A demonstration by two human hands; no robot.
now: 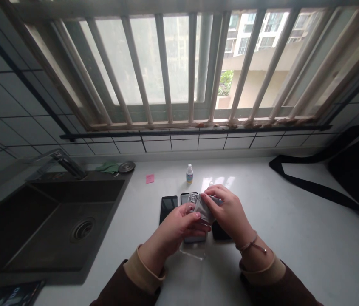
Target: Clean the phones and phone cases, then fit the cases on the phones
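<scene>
Left hand (179,222) clamping a transparent, rigid-edged phone case (195,250) at frame centre, right hand (230,209) pinching a soft grey cloth (204,212) against it, flat dark phone (168,205) lying alongside on the smooth white bench (118,238), small capped bottle (189,175) standing above, rectangular sink (45,231) at left containing a round drain (83,229).
</scene>
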